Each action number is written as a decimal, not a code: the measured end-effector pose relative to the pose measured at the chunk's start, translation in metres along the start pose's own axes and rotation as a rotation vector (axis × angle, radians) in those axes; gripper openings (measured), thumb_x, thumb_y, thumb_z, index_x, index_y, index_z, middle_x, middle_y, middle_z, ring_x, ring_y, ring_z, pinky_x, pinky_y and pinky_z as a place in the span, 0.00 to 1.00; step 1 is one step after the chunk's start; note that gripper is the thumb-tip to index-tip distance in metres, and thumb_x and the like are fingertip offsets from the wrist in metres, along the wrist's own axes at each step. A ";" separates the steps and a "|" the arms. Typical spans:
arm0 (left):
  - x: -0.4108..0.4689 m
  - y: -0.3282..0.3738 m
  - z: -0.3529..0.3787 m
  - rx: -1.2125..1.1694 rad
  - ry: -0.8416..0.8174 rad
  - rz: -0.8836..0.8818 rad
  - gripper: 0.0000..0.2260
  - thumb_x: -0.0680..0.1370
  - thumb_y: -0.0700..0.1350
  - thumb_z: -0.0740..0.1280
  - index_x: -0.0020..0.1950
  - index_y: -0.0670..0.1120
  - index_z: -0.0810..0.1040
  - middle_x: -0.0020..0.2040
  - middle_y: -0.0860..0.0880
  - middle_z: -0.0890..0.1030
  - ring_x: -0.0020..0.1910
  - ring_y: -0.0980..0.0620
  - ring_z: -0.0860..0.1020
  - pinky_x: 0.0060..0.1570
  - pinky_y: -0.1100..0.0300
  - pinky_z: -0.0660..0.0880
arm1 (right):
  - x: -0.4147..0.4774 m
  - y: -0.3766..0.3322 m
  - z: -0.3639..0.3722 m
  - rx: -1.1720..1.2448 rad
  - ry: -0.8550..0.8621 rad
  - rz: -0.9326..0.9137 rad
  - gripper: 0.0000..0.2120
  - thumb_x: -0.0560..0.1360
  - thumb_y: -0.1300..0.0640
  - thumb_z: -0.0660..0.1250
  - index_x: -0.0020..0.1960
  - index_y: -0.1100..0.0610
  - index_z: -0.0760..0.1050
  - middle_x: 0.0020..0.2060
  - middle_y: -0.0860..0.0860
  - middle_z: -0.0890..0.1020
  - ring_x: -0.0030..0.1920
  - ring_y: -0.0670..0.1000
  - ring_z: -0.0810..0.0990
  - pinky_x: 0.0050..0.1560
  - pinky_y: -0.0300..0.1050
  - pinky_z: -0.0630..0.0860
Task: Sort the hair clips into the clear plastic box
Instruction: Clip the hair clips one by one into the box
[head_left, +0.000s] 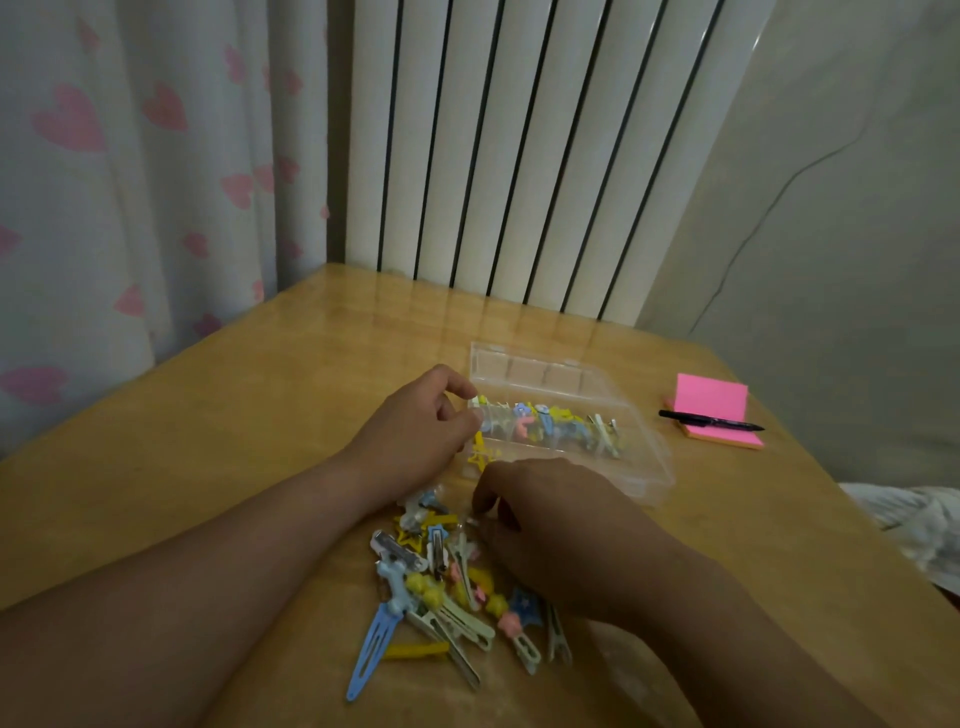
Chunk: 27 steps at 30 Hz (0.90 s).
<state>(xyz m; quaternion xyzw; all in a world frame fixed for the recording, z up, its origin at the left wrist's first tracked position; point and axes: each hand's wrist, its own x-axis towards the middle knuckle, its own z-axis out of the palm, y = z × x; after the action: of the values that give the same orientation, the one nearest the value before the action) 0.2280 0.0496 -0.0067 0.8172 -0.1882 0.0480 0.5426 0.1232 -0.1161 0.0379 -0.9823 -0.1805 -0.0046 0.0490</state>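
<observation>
While its fingers curl inward, the left hand (418, 423) sits at the left end of the clear plastic box (647, 470), thumb and forefinger drawn narrowly together right against the box wall. Whether they pinch a clip or the wall itself cannot be told. The right hand (553, 519) lies palm down just on the near side of the box, its fingers bent down onto the far edge of the loose pile of hair clips (441, 587). The fingertips are close together over something small and pale, but a firm hold cannot be made out.

The pile lies between the two forearms, toward the near edge of the bench (234, 415). A long blue snap clip (371, 649) and a yellow clip (415, 650) lie at its near side.

The box stands in the middle of the bench, toward the right edge, with its lid (535, 371) tipped open on the far side. A row of sorted clips (550, 423), yellow, blue, pink and pale green, lies inside. A yellow star clip (480, 456) lies at the box's left end, beside the left hand.

Near the right edge lies a pink sticky-note pad (711, 397) with a black pen (711, 421) across it. Past the far edge stand a white radiator (519, 156) and a curtain with pink hearts (104, 156).
</observation>
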 end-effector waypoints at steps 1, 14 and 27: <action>0.000 0.000 0.000 -0.003 -0.001 -0.006 0.06 0.83 0.50 0.69 0.59 0.54 0.77 0.35 0.51 0.81 0.40 0.46 0.83 0.47 0.45 0.79 | -0.001 0.001 -0.001 0.006 -0.013 -0.002 0.11 0.83 0.49 0.64 0.64 0.47 0.78 0.54 0.47 0.82 0.52 0.52 0.81 0.51 0.50 0.80; 0.002 -0.004 0.000 -0.062 -0.010 -0.028 0.05 0.84 0.50 0.66 0.60 0.54 0.75 0.39 0.46 0.80 0.36 0.56 0.81 0.51 0.40 0.81 | 0.021 0.032 -0.048 0.345 0.366 0.215 0.04 0.82 0.52 0.69 0.50 0.45 0.80 0.47 0.41 0.83 0.48 0.42 0.80 0.46 0.42 0.78; 0.000 0.000 0.000 -0.036 0.002 -0.050 0.07 0.83 0.49 0.67 0.60 0.51 0.76 0.39 0.49 0.82 0.42 0.47 0.83 0.51 0.40 0.81 | 0.079 0.032 -0.030 0.291 0.045 0.419 0.10 0.77 0.51 0.77 0.45 0.57 0.89 0.39 0.53 0.89 0.45 0.55 0.87 0.47 0.53 0.84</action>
<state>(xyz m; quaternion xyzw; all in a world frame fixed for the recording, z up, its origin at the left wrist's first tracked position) 0.2282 0.0495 -0.0066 0.8116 -0.1682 0.0319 0.5586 0.2081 -0.1206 0.0672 -0.9805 0.0293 0.0097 0.1940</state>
